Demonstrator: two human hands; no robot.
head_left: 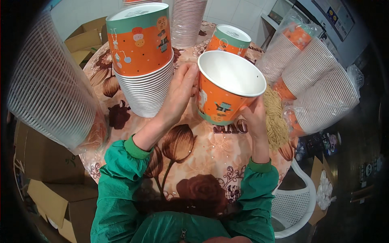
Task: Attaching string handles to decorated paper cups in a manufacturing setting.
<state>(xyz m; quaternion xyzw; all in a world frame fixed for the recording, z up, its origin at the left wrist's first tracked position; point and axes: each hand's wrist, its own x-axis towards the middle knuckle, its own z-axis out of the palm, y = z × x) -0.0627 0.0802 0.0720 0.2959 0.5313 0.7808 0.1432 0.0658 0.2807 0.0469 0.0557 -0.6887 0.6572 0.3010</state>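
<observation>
An orange paper bucket (227,87) with a white inside and a teal bottom band is held tilted above the table, its mouth facing up toward me. My left hand (180,91) grips its left side near the rim. My right hand (254,115) supports its lower right side. Just left of it stands an upside-down stack of the same buckets (142,60), the top one orange and teal. A single upside-down bucket (228,39) sits behind the held one.
The round table (202,154) has a flowered orange cloth. Wrapped sleeves of stacked buckets lie at right (316,81) and near left (48,89); another tall stack (187,22) stands at the back. Tan string (275,117), cardboard boxes (52,190) and a white plastic chair (293,206) surround it.
</observation>
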